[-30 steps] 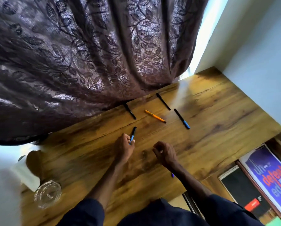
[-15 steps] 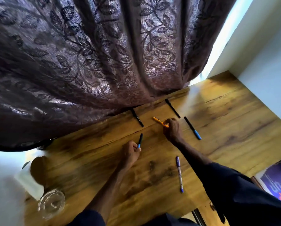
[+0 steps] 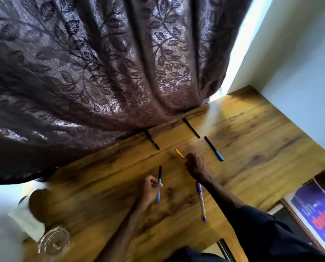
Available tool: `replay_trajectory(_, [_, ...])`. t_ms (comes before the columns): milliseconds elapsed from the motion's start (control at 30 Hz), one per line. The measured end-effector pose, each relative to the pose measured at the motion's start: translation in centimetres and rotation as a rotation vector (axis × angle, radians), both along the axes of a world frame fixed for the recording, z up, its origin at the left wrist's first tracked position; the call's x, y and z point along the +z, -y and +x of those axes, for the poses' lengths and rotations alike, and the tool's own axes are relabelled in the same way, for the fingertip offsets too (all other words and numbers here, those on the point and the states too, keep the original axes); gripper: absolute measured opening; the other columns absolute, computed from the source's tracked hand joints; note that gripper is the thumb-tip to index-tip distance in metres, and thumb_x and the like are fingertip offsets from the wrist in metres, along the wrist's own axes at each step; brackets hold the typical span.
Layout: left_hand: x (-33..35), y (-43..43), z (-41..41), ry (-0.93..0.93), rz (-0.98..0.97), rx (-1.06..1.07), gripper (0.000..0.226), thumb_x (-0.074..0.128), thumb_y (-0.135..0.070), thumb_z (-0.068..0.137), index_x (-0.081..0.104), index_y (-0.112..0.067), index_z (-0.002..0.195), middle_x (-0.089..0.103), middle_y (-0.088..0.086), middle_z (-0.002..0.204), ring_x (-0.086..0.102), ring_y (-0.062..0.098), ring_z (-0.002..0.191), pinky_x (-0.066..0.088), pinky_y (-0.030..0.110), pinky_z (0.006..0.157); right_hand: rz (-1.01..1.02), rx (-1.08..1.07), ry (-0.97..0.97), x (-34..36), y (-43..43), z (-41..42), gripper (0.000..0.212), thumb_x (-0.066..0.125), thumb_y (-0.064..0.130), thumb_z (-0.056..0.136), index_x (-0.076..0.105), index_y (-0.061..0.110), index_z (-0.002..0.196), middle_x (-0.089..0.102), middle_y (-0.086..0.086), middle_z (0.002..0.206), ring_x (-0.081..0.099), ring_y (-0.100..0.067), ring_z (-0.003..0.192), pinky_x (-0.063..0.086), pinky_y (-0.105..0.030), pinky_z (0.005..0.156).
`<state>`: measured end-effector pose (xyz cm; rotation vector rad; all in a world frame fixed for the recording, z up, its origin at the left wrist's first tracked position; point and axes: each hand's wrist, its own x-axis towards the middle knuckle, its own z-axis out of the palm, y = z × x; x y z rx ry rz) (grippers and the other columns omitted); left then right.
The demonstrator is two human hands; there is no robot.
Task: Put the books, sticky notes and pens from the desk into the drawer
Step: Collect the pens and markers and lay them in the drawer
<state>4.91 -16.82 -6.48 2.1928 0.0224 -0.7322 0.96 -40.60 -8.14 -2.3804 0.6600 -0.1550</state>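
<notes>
I can read only part of the cover of the purple book (image 3: 316,214) at the lower right, where pale letters spell "un" above red letters "defeat", cut off by the frame edge.

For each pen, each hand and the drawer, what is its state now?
Orange pen: gripped by right hand.
Black-and-blue pen: held in left hand.
Purple pen: lying loose on desk.
Three far pens: lying untouched.
Drawer: open, books inside.
</notes>
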Motion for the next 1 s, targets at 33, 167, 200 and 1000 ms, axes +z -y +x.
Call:
replay_trajectory(33, [0.2, 0.3, -0.4, -0.008, 0.002, -0.026, 0.028, 0.078, -0.009, 0.083, 0.051, -0.018, 0.08, 0.054, -0.003, 0.071, 0.056, 0.019, 0.069, 0.053, 0.027, 0.064, 0.004, -0.034, -0.001, 0.1, 0.1, -1.2, 0.009, 0.069, 0.015, 0.075, 0.072, 0.014, 0.083, 0.067, -0.006, 0.071, 0.063, -0.029, 0.064, 0.04, -0.03, 0.053])
replay_trajectory(167, [-0.1, 2.5, -2.5, 0.034, -0.009, -0.185, 0.024, 0.083, -0.028, 0.073, 0.06, -0.021, 0.071, 0.067, -0.003, 0.065, 0.07, 0.022, 0.06, 0.062, 0.046, 0.062, 0.097, -0.203, 0.002, 1.5, 0.6, -7.4, 0.021, 0.079, 0.018, 0.074, 0.077, 0.016, 0.094, 0.075, -0.004, 0.085, 0.071, -0.022, 0.077, 0.053, -0.03, 0.068])
replay_trajectory(200, [0.4, 3.3, -3.3, 0.043, -0.013, -0.226, 0.023, 0.083, -0.029, 0.074, 0.062, -0.02, 0.071, 0.069, -0.004, 0.066, 0.071, 0.02, 0.06, 0.062, 0.042, 0.062, 0.119, -0.24, 0.0, 2.4, 0.6, -9.0, 0.021, 0.078, 0.019, 0.075, 0.078, 0.017, 0.096, 0.076, -0.002, 0.085, 0.071, -0.019, 0.076, 0.056, -0.031, 0.069])
replay_trajectory(1000, [1.8, 14.9, -27.7, -0.165, -0.037, -0.851, 0.017, 0.085, -0.029, 0.073, 0.07, -0.019, 0.076, 0.077, 0.002, 0.071, 0.076, 0.016, 0.065, 0.065, 0.045, 0.068, 0.284, -0.847, -0.29, -2.7, 0.4, -42.2, 0.017, 0.08, 0.014, 0.072, 0.081, 0.02, 0.088, 0.078, 0.003, 0.086, 0.069, -0.011, 0.075, 0.05, -0.023, 0.067])
